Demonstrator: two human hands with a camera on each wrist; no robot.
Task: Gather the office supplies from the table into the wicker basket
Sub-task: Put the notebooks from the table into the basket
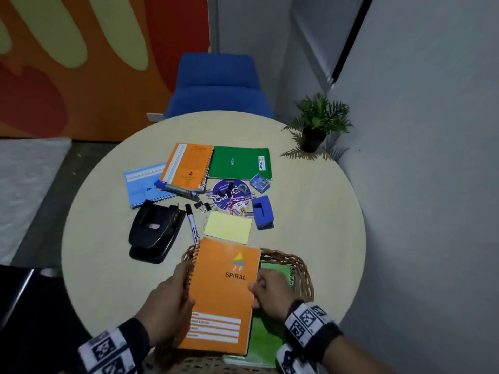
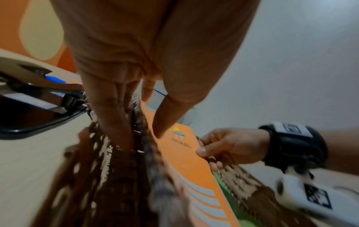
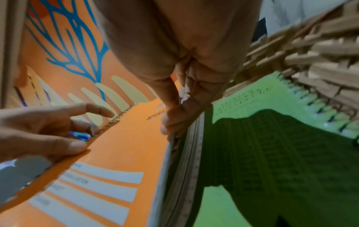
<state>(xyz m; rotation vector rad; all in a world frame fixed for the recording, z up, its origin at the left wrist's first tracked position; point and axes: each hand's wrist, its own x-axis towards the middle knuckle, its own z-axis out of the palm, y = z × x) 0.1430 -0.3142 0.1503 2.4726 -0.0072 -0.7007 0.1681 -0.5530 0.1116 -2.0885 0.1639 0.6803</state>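
Observation:
An orange spiral notebook (image 1: 224, 295) is tilted over the wicker basket (image 1: 297, 263) at the near table edge. My left hand (image 1: 186, 287) grips its spiral-bound edge, thumb on the cover (image 2: 182, 161). My right hand (image 1: 256, 292) pinches the opposite edge, thumb on top (image 3: 170, 126). A green spiral notebook (image 3: 272, 145) lies inside the basket beneath it. Left on the table are a second orange notebook (image 1: 186, 164), a green notebook (image 1: 240, 163), a blue notebook (image 1: 143, 184), a black hole punch (image 1: 154, 233), two markers (image 1: 192, 222), a yellow pad (image 1: 228, 227) and several paper clips (image 1: 232, 201).
A blue stapler-like tool (image 1: 263, 211) and a small blue box (image 1: 259, 182) sit right of the clips. A potted plant (image 1: 316, 125) stands at the round table's far right edge. A blue chair (image 1: 218, 87) is behind the table, and a grey wall runs along the right.

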